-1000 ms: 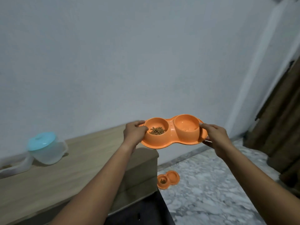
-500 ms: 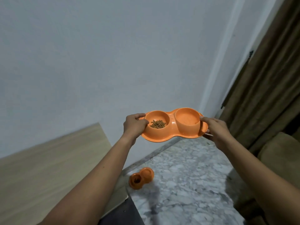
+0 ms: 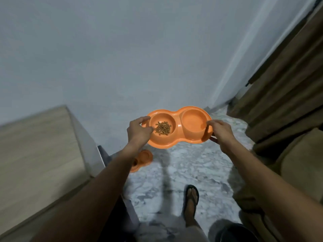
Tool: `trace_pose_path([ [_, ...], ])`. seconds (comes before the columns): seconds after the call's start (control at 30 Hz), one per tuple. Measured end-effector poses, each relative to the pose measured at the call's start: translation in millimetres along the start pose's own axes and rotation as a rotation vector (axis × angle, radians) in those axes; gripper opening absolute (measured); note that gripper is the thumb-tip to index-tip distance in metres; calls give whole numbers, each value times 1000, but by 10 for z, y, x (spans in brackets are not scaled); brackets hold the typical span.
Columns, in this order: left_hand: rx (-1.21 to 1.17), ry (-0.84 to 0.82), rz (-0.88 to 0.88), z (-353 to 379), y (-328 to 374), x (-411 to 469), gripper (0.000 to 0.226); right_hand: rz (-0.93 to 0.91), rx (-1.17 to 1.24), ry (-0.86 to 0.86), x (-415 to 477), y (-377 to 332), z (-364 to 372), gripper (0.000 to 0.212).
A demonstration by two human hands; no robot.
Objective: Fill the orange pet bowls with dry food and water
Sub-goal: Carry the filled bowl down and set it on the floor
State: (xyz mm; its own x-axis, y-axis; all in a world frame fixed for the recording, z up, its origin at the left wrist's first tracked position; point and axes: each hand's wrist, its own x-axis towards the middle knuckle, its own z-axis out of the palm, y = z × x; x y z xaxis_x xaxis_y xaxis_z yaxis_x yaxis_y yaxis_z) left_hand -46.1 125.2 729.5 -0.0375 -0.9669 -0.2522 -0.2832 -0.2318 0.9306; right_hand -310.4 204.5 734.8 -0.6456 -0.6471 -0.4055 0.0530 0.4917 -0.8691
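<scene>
I hold an orange double pet bowl (image 3: 178,126) level in the air above the floor. My left hand (image 3: 138,130) grips its left rim and my right hand (image 3: 221,132) grips its right rim. The left well holds a small heap of brown dry food (image 3: 163,128). The right well (image 3: 193,121) looks shiny, as if it holds water. A second orange double bowl (image 3: 143,158) lies on the marble floor below, partly hidden behind my left forearm.
A light wooden cabinet (image 3: 35,154) stands at the left against the grey wall. Brown curtains (image 3: 288,84) hang at the right, with a tan cushion (image 3: 302,163) below them. My foot in a sandal (image 3: 191,201) stands on the marble floor (image 3: 188,168).
My view has tilted down and turned right; the cabinet with the blue-lidded container has left the frame. The held bowl stays between both hands, now seen more from above.
</scene>
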Motion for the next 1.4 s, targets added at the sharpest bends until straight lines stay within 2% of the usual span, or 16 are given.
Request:
trace_pose_path([
  [0.3,83,182,-195,1349,-1090,1099,47,93,-140,-208,2140,846,439,35],
  [0.47,142,235,-219,2104,-2510,1958,45,166,-247,-310,3422,1869,961,37],
  [0.57,140,252,-212,2506,-3473,2480,48,197,-285,-358,4116,2573,1337,20],
  [0.63,155,247,-189,2767,-4158,2841,49,197,-297,-363,4590,3112,1633,23],
  [0.8,165,221,-267,3345,-5666,3554,53,226,-322,-370,5631,4397,2278,29],
  [0.9,249,178,-290,3554,-6157,3880,53,231,-328,-375,6068,4921,2566,29],
  [1.03,292,94,-324,3737,-6536,4145,62,213,-348,-389,6441,5436,2754,24],
  [1.2,267,52,-379,3775,-6644,4277,72,172,-402,-363,6548,5611,2802,15],
  [1.23,282,38,-390,3758,-6597,4274,73,167,-429,-363,6532,5595,2803,20],
  [1.3,304,33,-381,3706,-6458,4226,74,163,-523,-358,6388,5453,2802,59],
  [1.33,314,32,-364,3677,-6346,4175,73,135,-559,-344,6251,5311,2793,69],
  [1.4,329,28,-343,3558,-5970,4012,70,49,-615,-352,5880,4885,2741,69],
])
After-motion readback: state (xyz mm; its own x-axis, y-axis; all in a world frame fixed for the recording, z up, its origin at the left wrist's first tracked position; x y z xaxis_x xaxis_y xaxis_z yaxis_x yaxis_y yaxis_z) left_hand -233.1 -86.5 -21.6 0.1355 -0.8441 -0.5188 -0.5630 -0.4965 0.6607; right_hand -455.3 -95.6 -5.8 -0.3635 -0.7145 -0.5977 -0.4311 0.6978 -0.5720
